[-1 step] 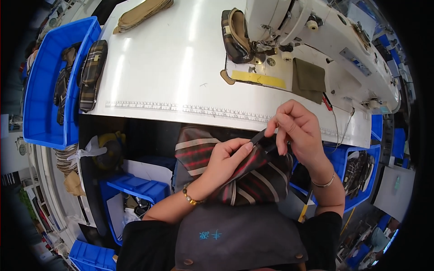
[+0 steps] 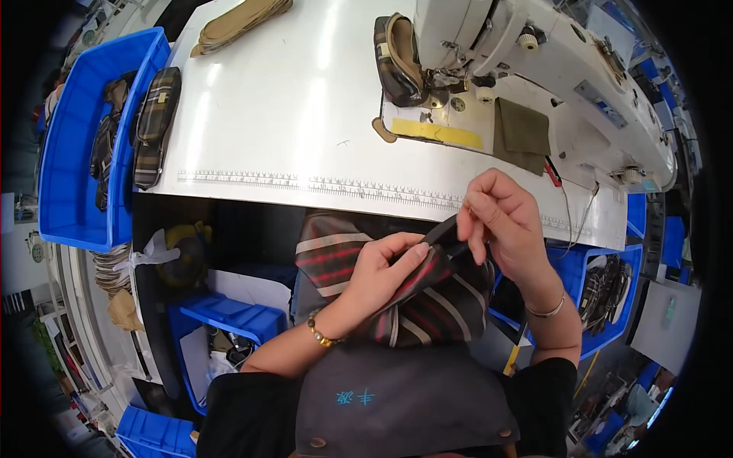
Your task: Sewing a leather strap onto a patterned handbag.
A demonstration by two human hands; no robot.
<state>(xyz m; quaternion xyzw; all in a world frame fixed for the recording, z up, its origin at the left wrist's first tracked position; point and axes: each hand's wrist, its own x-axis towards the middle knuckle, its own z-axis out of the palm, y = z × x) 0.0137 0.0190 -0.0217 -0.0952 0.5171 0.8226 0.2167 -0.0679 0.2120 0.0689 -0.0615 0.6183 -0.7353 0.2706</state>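
Note:
My left hand (image 2: 382,273) is closed in a pinch, thumb over fingers, on the edge of a dark cloth piece with red and pale stripes (image 2: 433,313). That striped piece lies gathered over my lap, below the table edge. A narrow black strip (image 2: 440,230) runs up from beside my left thumb to the fingertips of my right hand (image 2: 505,220). The right hand is raised and closed, thumb and forefinger together; anything pinched between them is too small to make out. Part of a black loop shows under its lower fingers.
A white sewing machine (image 2: 565,61) stands at the right of the white table (image 2: 282,137), with a plaid pouch (image 2: 398,61) beside its needle. Another plaid pouch (image 2: 157,126) lies near the left blue bin (image 2: 65,153). Tan pieces (image 2: 243,24) lie at the back; a ruler (image 2: 321,184) edges the front.
My right fingers have shifted very slightly right, baring a little more of the black strip. My left hand stays in place.

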